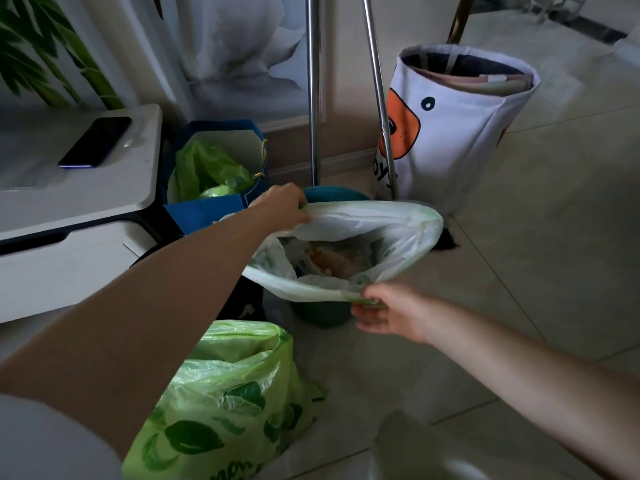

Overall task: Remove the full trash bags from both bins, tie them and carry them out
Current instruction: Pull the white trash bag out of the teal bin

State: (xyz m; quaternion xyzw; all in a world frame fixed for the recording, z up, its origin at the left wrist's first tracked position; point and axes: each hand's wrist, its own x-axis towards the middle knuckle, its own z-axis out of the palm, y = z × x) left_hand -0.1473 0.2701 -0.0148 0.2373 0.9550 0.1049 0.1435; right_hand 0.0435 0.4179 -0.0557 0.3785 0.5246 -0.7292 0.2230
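A pale translucent trash bag [408, 230] full of rubbish sits in a teal bin [322, 315] on the floor, its mouth stretched wide above the bin's rim. My left hand [282, 202] grips the bag's far left rim. My right hand [384, 311] pinches the near rim from below. A second, green leaf-printed trash bag [225, 400] stands loose on the floor at the bottom left, its top open.
A blue paper bag [204, 213] holding green plastic stands behind. A white cabinet [86, 195] with a phone [95, 142] is at the left. Two metal poles [313, 98] and a white fabric basket [460, 133] stand at the back right. Tiled floor [536, 254] stretches right.
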